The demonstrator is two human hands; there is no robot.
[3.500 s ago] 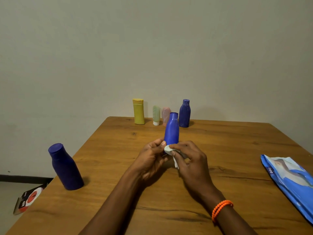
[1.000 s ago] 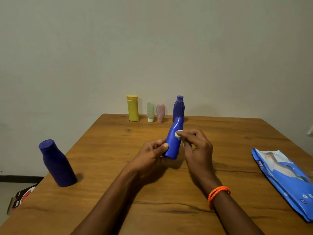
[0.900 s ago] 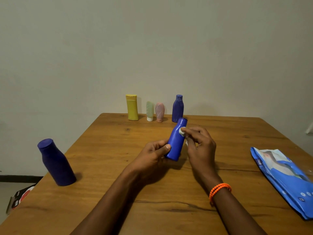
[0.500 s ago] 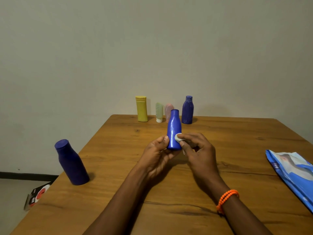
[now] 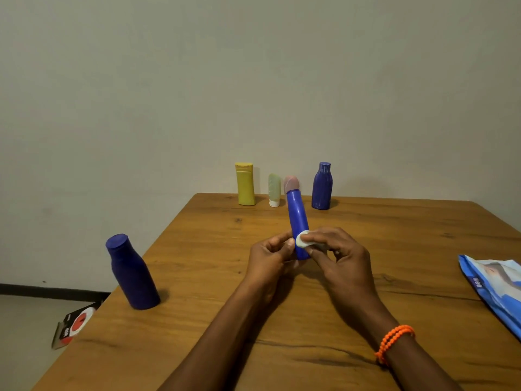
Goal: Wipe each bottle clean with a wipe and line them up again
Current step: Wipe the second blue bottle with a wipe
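Note:
My left hand grips the lower part of a bright blue bottle, which stands almost upright above the table's middle. My right hand pinches a small white wipe and presses it against the bottle's lower side. A row stands at the table's far edge: a yellow bottle, a pale green tube, a pink tube partly hidden behind the held bottle, and a dark blue bottle. Another dark blue bottle stands alone near the left edge.
A blue wipes pack lies at the right edge of the wooden table. A red, black and white packet lies on the floor by the table's left side. A plain wall stands close behind the far edge.
The held bottle went from tilted right to nearly upright. The wipe slid from its neck down to its lower body. The other bottles stayed put.

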